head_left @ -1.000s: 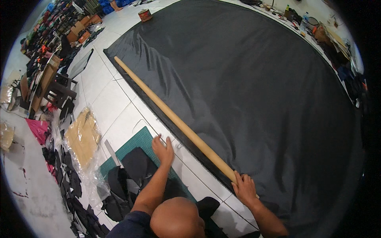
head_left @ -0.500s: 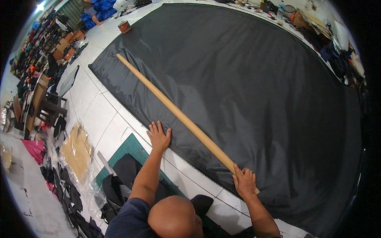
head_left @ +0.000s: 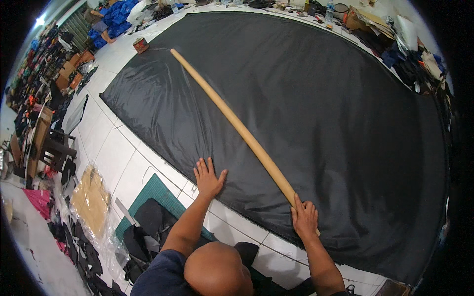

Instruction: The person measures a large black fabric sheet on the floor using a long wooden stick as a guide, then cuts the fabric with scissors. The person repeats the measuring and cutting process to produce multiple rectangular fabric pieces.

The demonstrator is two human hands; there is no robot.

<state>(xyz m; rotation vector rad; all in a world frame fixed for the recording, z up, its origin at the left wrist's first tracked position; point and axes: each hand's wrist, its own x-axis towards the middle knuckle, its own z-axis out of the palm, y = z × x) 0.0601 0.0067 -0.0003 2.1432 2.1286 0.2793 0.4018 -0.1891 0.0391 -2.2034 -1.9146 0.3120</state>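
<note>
One hand, the right (head_left: 305, 215), is closed around a long tan pole (head_left: 237, 123) close to its lower end, the thumb along one side, the fingers over the top, and a short stub showing past the palm. The left hand (head_left: 210, 183) grips nothing; it lies palm down with its fingers spread, just inside the near edge of a broad black sheet (head_left: 345, 123) and well apart from the pole. The pole lies slantwise over that sheet: its held end is close to the near edge, and its far end points toward the far left corner, stopping a little short of the left edge. Thin creases run through the sheet between the left hand and the pole's far end. At the left edge is a small reddish can (head_left: 140, 45); whether it stands on the sheet or just off it cannot be told. The sheet covers much of a white tiled floor (head_left: 111, 143). Outside its near edge, beside the left forearm, is a green mat (head_left: 168, 197), partly under a dark heap of cloth (head_left: 154, 217), with a metal ruler (head_left: 126, 212) at the mat's left edge. Farther left lies a tan bundle in clear plastic (head_left: 91, 197). Beyond the sheet's far edge stands a clear bottle (head_left: 330, 12).
</note>
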